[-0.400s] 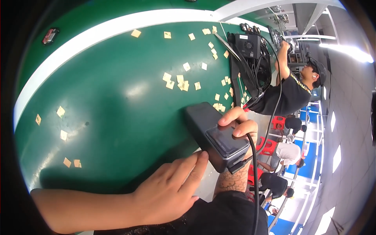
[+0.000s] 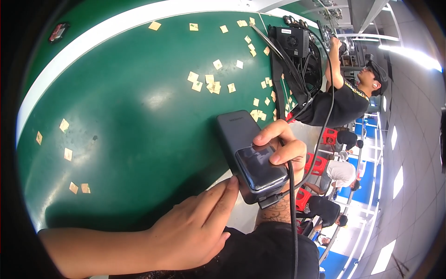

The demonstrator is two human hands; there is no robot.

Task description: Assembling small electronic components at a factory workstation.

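A dark grey power bank (image 2: 236,131) with a glossy black panel is tilted above the near edge of the green table. My right hand (image 2: 289,148) grips it from the right, with thumb and a finger on its upper face. A black cable (image 2: 292,209) hangs beside that hand, and a plug (image 2: 269,201) sits at the power bank's near end. My left hand (image 2: 193,230) reaches in from the lower left, fingers stretched out, fingertips touching the power bank's left edge. The underside of the power bank is hidden.
Small yellowish paper squares (image 2: 210,87) lie scattered over the green table (image 2: 134,139). A black bag with a black boxy device (image 2: 293,43) and cables sits at the far right. A person in black (image 2: 344,100) works beyond it; others sit by red stools (image 2: 316,165).
The power bank has tipped so its upper face shows more, moving slightly left with my right hand. My left hand has shifted a little left, still touching its edge.
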